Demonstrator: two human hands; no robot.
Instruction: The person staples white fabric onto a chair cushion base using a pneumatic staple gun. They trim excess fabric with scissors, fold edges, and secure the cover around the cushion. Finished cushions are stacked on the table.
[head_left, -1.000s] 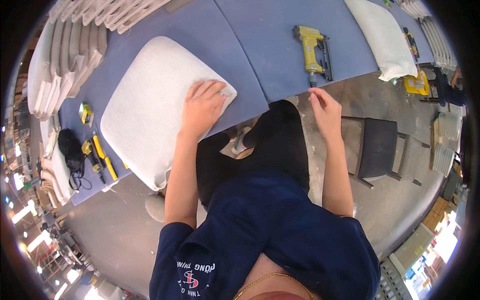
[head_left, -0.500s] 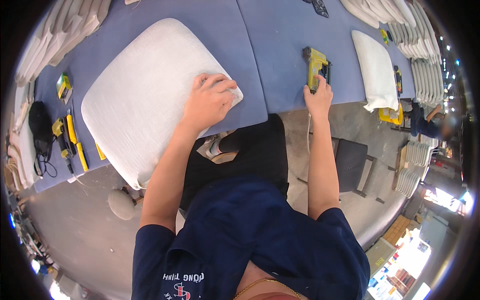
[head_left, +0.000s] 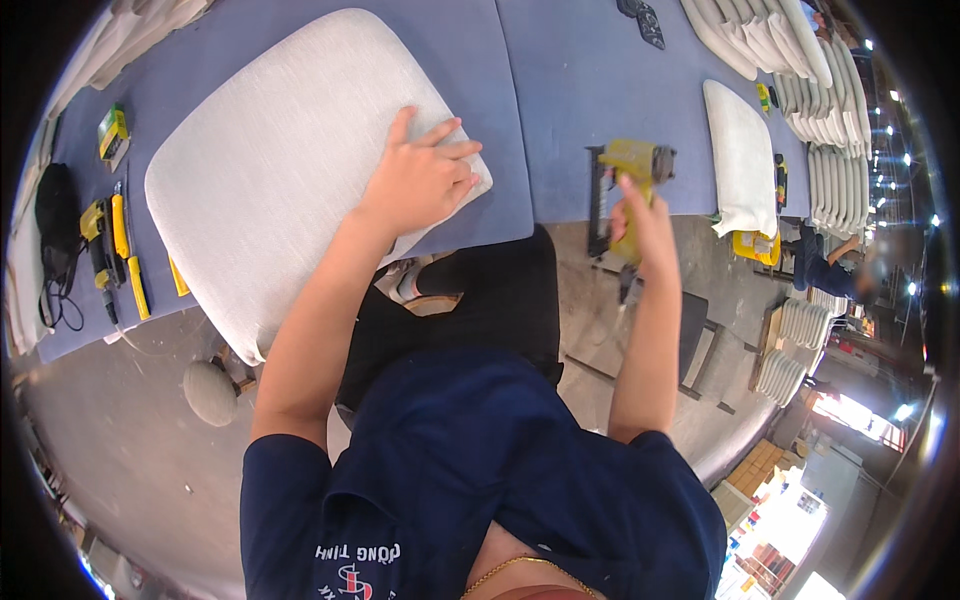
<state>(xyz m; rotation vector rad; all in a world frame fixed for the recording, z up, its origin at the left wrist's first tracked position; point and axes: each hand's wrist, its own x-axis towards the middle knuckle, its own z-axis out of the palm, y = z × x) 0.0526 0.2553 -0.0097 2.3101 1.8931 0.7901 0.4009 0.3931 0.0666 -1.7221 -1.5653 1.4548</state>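
Note:
A large seat cushion (head_left: 270, 150) covered in pale grey fabric lies on the blue-topped table (head_left: 570, 60), its near corner past the front edge. My left hand (head_left: 425, 175) rests on the cushion's right part with the fingers spread. My right hand (head_left: 645, 225) grips a yellow-green staple gun (head_left: 632, 158) by its handle, off the table's surface and to the right of the cushion. Motion blurs the gun a little, and its black magazine points left.
Yellow-handled tools (head_left: 128, 245), a black mesh bag (head_left: 58, 235) and a small green-yellow box (head_left: 112, 133) lie at the left. Another pale cushion (head_left: 742, 155) stands to the right, near stacked cushions (head_left: 838, 190). A dark stool (head_left: 690, 335) is below the table. Another person (head_left: 830, 270) is far right.
My right hand has picked the staple gun up off the table and turned it so its magazine faces left. My left hand's fingers have spread out on the cushion.

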